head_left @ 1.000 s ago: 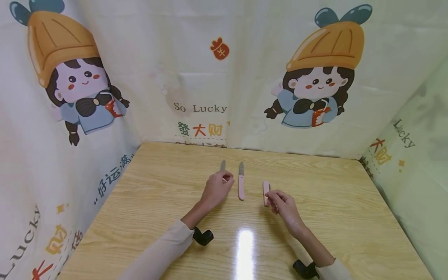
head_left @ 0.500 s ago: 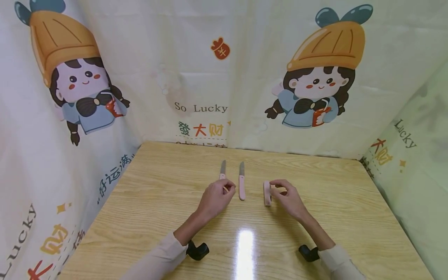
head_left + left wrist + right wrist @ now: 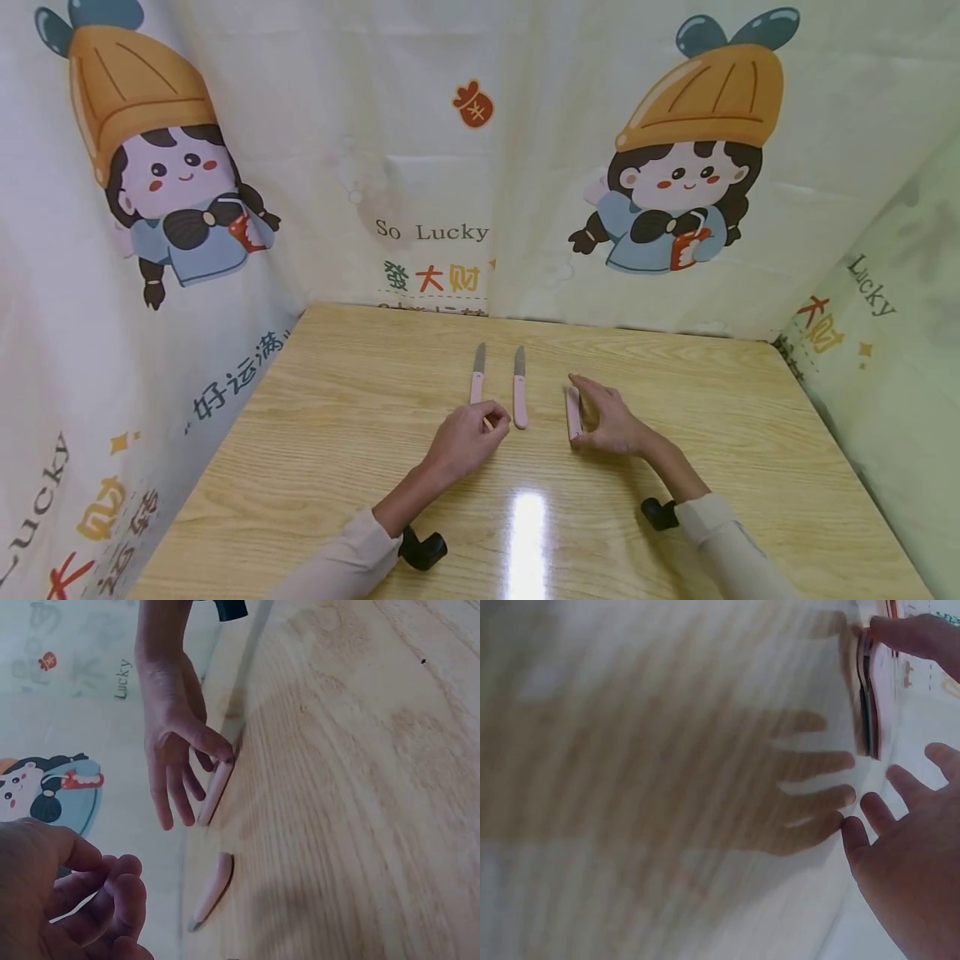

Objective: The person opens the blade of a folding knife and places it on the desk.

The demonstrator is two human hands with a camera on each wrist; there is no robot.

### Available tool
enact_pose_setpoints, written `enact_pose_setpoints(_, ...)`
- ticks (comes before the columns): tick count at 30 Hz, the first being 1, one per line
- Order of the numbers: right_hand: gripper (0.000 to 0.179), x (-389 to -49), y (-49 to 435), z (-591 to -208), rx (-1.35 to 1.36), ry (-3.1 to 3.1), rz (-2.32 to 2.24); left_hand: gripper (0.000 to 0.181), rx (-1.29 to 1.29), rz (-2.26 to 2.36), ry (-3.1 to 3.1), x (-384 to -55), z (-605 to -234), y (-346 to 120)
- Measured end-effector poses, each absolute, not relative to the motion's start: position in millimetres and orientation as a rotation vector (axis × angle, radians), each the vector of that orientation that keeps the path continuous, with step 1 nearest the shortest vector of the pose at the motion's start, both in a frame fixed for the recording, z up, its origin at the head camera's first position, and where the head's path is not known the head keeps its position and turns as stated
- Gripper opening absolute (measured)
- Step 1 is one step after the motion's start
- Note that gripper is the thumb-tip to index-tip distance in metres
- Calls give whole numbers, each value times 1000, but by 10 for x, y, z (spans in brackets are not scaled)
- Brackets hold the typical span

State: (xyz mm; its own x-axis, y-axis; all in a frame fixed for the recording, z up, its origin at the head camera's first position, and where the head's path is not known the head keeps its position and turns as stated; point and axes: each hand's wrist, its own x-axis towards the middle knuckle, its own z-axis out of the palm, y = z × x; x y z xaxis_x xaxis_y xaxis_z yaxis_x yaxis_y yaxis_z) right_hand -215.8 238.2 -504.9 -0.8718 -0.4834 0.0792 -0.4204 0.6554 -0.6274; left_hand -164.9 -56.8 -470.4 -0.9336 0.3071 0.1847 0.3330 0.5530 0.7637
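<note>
Two pink-handled knives lie on the table with their blades out, the left knife (image 3: 477,375) and the middle knife (image 3: 520,392), both pointing away from me. A third, folded pink knife (image 3: 573,412) lies to their right. My right hand (image 3: 617,423) spans that folded knife, its thumb touching the near end and its other fingers spread; in the right wrist view a dark slot shows along the folded knife (image 3: 868,697). My left hand (image 3: 463,440), loosely curled and holding nothing, hovers by the left knife's handle and hides its lower end in the head view.
The wooden table (image 3: 360,375) ends at a printed cloth (image 3: 540,208) hung along its back and sides. Black wrist mounts (image 3: 423,550) sit below the sleeves. A bright reflection lies on the tabletop between the forearms.
My right hand has turned and spread its fingers along the folded knife. My left hand has drawn slightly toward me, uncovering the left knife's handle.
</note>
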Motion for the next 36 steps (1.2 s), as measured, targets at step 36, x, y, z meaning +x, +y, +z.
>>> enact_pose_setpoints(36,109,-1714,1910,-4808,-937,2713,-990,45,-534,-2141,-2594,-1690,-5026,-208)
